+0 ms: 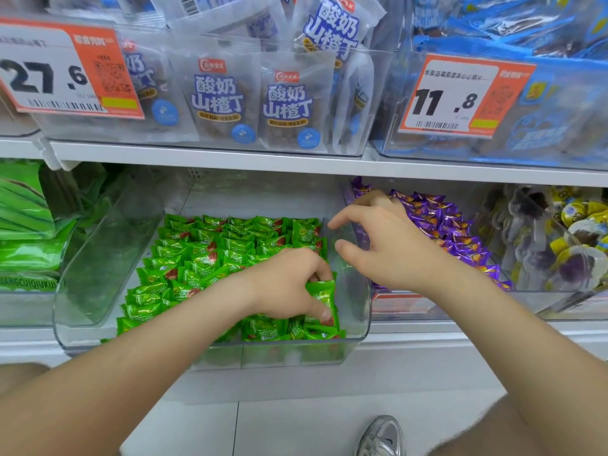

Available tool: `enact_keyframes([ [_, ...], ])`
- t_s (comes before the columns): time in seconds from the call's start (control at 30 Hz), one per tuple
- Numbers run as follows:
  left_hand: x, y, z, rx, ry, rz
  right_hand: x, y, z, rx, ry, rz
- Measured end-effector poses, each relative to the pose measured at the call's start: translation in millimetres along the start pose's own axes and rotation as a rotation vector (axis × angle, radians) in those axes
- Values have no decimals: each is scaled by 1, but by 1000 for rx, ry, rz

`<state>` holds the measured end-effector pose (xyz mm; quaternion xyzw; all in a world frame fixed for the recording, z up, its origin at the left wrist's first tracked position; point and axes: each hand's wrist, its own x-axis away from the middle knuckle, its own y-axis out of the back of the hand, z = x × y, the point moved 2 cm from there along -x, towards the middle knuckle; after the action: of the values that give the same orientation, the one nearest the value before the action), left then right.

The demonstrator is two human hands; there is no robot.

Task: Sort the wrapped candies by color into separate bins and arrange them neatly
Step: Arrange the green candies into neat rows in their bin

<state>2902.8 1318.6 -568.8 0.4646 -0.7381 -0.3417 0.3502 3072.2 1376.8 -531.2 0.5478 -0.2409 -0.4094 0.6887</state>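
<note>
The clear bin (98,258) in the middle of the lower shelf is the landmark here, packed with rows of green wrapped candies (210,258) that lie in fairly tidy overlapping lines from its back wall to its front lip. The person's left hand (289,284) is down inside that bin, toward its front right corner, with fingers and thumb pinched around one green candy (324,296) that stands on edge above the others. The right hand (385,241) hovers over the bin's right wall, reaching across into the neighbouring bin; its fingers are spread and curled, thumb apart from the rest, and it holds nothing that I can see.

Just right of the clear bin sits the purple candies (450,232), a heaped pile in their own clear container, partly hidden behind the right hand. Further right of that are yellow and purple packets (572,238). Left of the clear bin lie green snack bags (26,225). On the shelf above the bin stand white pouches with blue lettering (217,100), with an orange price tag (62,67) up to the left and another orange tag (460,93) up to the right. Below the bin, a grey shoe (383,436) shows on the floor tiles.
</note>
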Motion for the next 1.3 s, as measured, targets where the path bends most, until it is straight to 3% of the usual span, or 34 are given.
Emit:
enact_keyframes([
  [0.13, 15, 34, 15, 361, 66, -216, 5, 2, 19, 103, 65, -140],
  [0.23, 33, 52, 27, 579, 102, -341, 8, -1, 41, -68, 201, -125],
  [0.37, 48, 61, 32, 708, 126, -387, -1, -16, 56, -140, 194, -123],
  [0.4, 49, 61, 39, 652, 155, -416, -6, -19, 56, -129, 168, -125],
  [0.47, 55, 65, 54, 216, 223, -456, -12, -22, 56, -93, 112, -118],
  [0.53, 61, 64, 63, -189, 275, -316, -16, -23, 56, -51, 91, -91],
  [0.57, 63, 59, 66, -279, 285, -205, -16, -23, 56, -30, 89, -61],
  [0.67, 67, 48, 71, -292, 316, -46, -17, -21, 58, 5, 110, 29],
  [0.83, 65, 47, 69, -358, 290, -98, -11, -21, 58, 192, 149, 204],
  [1.03, 63, 53, 66, -456, 282, -224, -11, -26, 73, 491, 181, 241],
  [1.17, 53, 44, 55, -276, 73, -320, -18, -35, 77, 526, 185, 272],
  [1.3, 44, 25, 42, -293, -35, -156, -27, -41, 77, 430, 137, 306],
])
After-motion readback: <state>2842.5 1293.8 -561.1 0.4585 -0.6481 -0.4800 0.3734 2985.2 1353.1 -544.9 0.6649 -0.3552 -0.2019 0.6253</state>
